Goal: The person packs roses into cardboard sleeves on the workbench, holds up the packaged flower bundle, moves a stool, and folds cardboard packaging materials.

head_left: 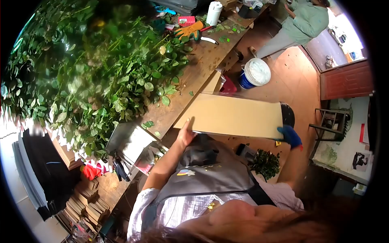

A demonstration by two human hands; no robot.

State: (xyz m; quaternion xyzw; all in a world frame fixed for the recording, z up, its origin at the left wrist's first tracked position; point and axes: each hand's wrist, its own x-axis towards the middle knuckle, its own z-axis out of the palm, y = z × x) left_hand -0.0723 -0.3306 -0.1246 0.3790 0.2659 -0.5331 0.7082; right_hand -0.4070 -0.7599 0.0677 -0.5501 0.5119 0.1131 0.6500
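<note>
A long tan cardboard sheet (231, 115) lies across the space before my apron, its left end over the table edge. My left hand (187, 133), bare, grips its near left edge with the thumb on top. My right hand (291, 136), in a blue glove with a red cuff, holds the near right corner. The fingers under the sheet are hidden. A heap of leafy green stems (121, 77) covers much of the wooden table (202, 60) on the left.
Orange work gloves (189, 30), a red box (186, 21) and a white container (214, 14) are at the table's far end. Beyond the sheet stands a white-lidded bucket (256, 73). A person (302, 26) is farther back. Cut foliage (265, 164) is on the right, near a metal stool (330, 121).
</note>
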